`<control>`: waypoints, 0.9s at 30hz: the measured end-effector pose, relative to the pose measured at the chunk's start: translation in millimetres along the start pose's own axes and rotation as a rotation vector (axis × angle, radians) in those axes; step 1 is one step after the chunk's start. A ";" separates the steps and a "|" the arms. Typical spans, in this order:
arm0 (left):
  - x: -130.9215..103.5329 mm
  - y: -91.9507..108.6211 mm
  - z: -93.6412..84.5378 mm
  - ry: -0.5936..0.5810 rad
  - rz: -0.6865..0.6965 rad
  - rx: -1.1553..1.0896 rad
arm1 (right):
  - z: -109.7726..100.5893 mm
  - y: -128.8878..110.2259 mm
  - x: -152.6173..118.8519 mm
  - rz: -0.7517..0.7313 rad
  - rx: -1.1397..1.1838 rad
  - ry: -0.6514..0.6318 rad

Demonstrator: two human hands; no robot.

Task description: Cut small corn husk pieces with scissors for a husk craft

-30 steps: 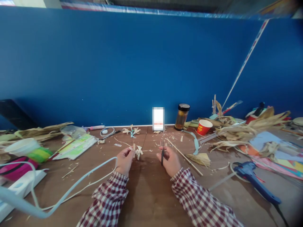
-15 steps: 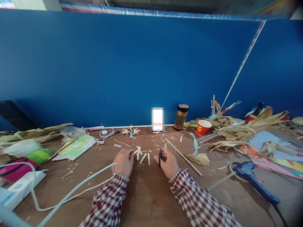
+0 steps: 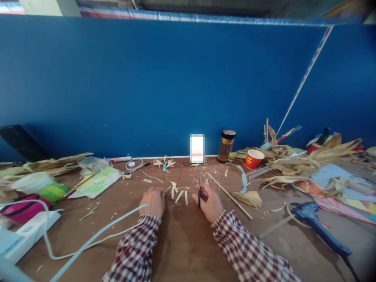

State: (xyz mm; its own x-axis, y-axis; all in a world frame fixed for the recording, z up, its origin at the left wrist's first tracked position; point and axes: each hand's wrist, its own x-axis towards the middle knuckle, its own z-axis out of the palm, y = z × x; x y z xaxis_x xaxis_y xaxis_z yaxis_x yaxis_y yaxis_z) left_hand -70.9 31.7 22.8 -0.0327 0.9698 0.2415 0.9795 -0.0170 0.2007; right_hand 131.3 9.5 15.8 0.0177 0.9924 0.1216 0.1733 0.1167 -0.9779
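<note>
My right hand [image 3: 213,203] is closed round the black handles of a pair of scissors [image 3: 199,197], whose narrow blades point away from me. To the left, my left hand [image 3: 153,201] rests low over the table with its fingers curled and pressed together; what is between the fingertips, if anything, is too small to make out. Just beyond those fingertips lies a small cluster of pale husk pieces [image 3: 174,189]. Two cut husk strips, a slanted strip [image 3: 179,197] and an upright strip [image 3: 186,197], lie between my hands.
A glue gun [image 3: 320,227], dried corn husks [image 3: 305,162] and a red paper cup [image 3: 254,159] stand or lie at right. A dark-lidded jar [image 3: 226,147] is at the back. Leftward are a power strip [image 3: 35,231] and a looping pale cable [image 3: 96,235]. A thin stick [image 3: 230,196] lies near my right hand.
My left hand has drawn slightly back from the husk cluster, its fingers tucked further in. The scissors tilt a little differently in my right hand. The view has shifted slightly.
</note>
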 end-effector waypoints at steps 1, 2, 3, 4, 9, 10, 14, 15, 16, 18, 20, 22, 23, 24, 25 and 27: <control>-0.3 1.3 -0.8 0.034 -0.006 -0.023 | -0.1 -0.3 -0.1 -0.002 0.002 -0.001; -0.8 3.0 -1.7 0.065 -0.015 -0.059 | -0.1 -0.8 -0.3 -0.003 0.002 -0.002; -1.6 5.2 -2.4 0.082 -0.026 -0.105 | -0.1 -1.3 -0.4 -0.002 0.000 -0.001; -2.6 7.6 -3.0 0.084 -0.033 -0.155 | -0.1 -2.0 -0.5 0.001 0.001 -0.002; -6.9 16.9 -1.6 0.000 0.031 -0.206 | 1.0 -4.9 -1.0 0.023 0.005 -0.007; -7.0 17.2 -0.6 -0.001 0.046 -0.185 | 1.1 -4.9 -1.0 0.021 0.004 -0.006; -5.3 15.9 3.5 0.018 0.062 -0.097 | 1.5 -2.4 -0.8 0.007 -0.006 -0.010; -4.8 15.6 4.4 0.020 0.065 -0.080 | 1.5 -1.5 -0.8 0.004 -0.010 -0.010; -4.3 15.5 5.3 0.021 0.070 -0.064 | 1.6 -0.6 -0.7 0.000 -0.015 -0.009; -3.7 15.7 6.6 0.020 0.082 -0.038 | 1.9 0.7 -0.6 -0.007 -0.019 -0.006; -3.5 16.1 7.4 0.016 0.090 -0.012 | 2.2 1.0 -0.6 -0.009 -0.020 -0.007; -3.4 16.2 7.9 0.007 0.091 0.006 | 2.3 0.2 -0.6 -0.003 -0.025 -0.013; -3.3 16.2 8.0 0.003 0.090 0.011 | 2.2 -0.4 -0.7 0.001 -0.030 -0.014; -3.2 16.1 8.1 -0.003 0.087 0.014 | 2.2 -1.0 -0.7 0.004 -0.034 -0.015; -3.2 16.1 8.1 -0.007 0.082 0.015 | 2.1 -1.4 -0.8 0.006 -0.039 -0.015; -3.2 16.1 7.7 -0.015 0.068 0.014 | 1.9 -1.6 -0.7 0.002 -0.045 -0.015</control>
State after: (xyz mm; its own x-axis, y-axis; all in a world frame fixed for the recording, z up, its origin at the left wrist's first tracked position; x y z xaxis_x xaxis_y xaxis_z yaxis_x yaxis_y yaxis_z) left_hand -53.4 30.1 17.9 0.0367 0.9700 0.2403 0.9821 -0.0795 0.1709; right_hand 129.2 8.7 17.0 0.0033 0.9932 0.1166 0.2175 0.1131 -0.9695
